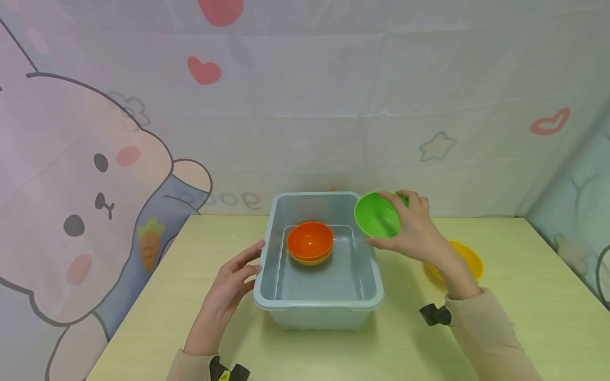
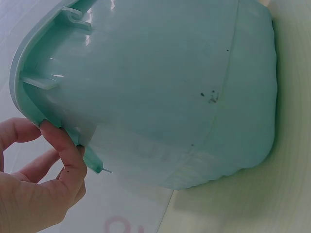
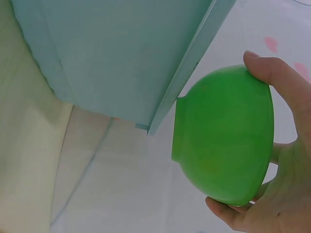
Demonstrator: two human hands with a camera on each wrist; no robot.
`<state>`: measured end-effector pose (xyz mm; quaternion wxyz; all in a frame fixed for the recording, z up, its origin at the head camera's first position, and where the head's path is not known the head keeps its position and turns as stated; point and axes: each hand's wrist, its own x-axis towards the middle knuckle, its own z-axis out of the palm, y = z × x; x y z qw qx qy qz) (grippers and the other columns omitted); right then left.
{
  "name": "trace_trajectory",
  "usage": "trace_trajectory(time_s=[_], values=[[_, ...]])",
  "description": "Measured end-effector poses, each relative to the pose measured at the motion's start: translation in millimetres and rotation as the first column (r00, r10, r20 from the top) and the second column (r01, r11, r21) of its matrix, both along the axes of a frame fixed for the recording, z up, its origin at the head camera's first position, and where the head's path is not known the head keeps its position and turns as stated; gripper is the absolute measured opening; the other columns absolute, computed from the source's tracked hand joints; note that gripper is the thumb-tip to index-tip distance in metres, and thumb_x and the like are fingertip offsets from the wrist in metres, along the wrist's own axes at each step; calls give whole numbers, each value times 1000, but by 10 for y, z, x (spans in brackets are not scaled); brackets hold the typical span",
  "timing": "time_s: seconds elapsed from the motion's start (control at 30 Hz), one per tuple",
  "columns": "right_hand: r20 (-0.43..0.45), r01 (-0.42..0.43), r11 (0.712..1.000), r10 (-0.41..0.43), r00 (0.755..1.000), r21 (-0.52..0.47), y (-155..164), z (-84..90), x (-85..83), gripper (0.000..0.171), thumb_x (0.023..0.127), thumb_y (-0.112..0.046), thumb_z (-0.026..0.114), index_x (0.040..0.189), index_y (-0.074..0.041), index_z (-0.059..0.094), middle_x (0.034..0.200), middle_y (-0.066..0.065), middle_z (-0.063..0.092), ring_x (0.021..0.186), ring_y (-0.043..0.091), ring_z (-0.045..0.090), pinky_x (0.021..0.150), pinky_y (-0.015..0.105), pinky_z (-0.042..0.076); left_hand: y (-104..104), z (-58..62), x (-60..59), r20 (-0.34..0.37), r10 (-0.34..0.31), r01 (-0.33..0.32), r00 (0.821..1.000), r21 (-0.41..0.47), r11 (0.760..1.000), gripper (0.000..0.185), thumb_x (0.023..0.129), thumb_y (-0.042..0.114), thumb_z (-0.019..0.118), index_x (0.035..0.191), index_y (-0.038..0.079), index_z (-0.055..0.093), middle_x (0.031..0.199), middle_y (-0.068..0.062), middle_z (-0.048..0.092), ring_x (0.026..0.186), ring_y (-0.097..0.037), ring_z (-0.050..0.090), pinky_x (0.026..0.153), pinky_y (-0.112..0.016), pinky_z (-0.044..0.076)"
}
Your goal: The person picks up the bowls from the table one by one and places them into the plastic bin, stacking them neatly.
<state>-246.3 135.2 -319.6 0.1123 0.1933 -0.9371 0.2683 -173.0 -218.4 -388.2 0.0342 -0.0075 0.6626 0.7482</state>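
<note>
Evidently steadying it, the left hand rests with straight fingers against the tub rim at nine o'clock. The right hand grips a green bowl, tipped on edge above the rim at two o'clock. Inside sits an orange bowl; a yellow bowl lies at three o'clock.

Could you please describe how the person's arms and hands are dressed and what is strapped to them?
Both hands are bare: the left hand and right hand wear no gloves or rings. Each arm has a beige long sleeve ending at the wrist. A small black device sits at the right wrist; a black one with a yellow detail sits at the left wrist.
</note>
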Motion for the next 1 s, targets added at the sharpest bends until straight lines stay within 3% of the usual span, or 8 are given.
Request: trace_trajectory(time_s=[0.43,1.0], values=[[24,-25,1000,25,999,18,-151,82,-36,91,70,-49,79,145,-20,36,151,25,23,131,41,19,90,60,43,13,-18,-14,5,5,-5,1000,-5,1000,54,91,3,54,144,6,43,127,1,53,101,-11,59,87,-28,50],[33,-108,994,107,994,23,-343,96,-130,93,67,-49,81,145,-24,37,145,22,30,126,37,23,86,57,47,21,-8,-19,13,16,-16,1000,-18,1000,54,91,3,54,144,7,44,131,-2,52,103,-12,58,87,-28,49]])
